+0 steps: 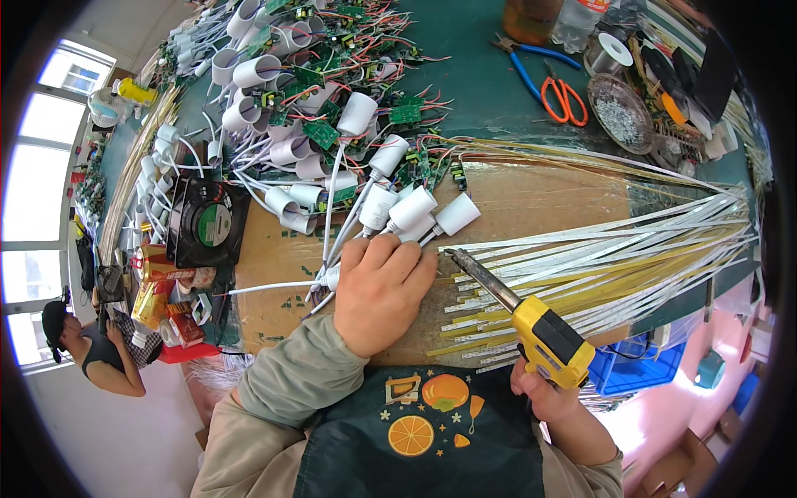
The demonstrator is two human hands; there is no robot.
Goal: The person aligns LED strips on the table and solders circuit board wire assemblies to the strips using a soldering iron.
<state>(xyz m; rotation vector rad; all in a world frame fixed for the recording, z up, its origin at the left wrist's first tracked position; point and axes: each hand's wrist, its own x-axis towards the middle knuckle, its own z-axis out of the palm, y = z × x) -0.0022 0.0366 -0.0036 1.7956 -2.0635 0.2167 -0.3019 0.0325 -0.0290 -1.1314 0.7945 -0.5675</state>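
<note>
Soldering work fills the middle of a brown cardboard sheet (pixel 531 207) taped over the green desk (pixel 465 50). The left hand (pixel 378 290) lies knuckles-up on the cardboard, its fingers (pixel 390 253) curled together and pressing down on a bunch of thin white wires (pixel 332 224), apparently to pin them flat so they cannot shift. These wires run up to white cylindrical plastic lamp housings (pixel 411 207) lying just past the fingertips. The right hand (pixel 552 394) is wrapped shut around the grip of a yellow-and-black soldering iron (pixel 544 332), held low near the body so its dark metal tip (pixel 465 261) slants up and left, ending just beside the left hand's fingers.

To the right, a fan of long white and yellow strips (pixel 614 257) spreads across the cardboard, their near ends lying under the iron, within reach of the tip. Behind, a heap of more white housings and small green circuit boards (pixel 320 133) crowds the far left of the desk, and a black square fan (pixel 207 222) sits at the cardboard's left edge. Orange-handled scissors (pixel 564 100) and blue-handled pliers (pixel 527 66) lie well apart at the far side. Bare cardboard between strips and housings leaves some room; the near edge meets the person's dark apron (pixel 415 448).
</note>
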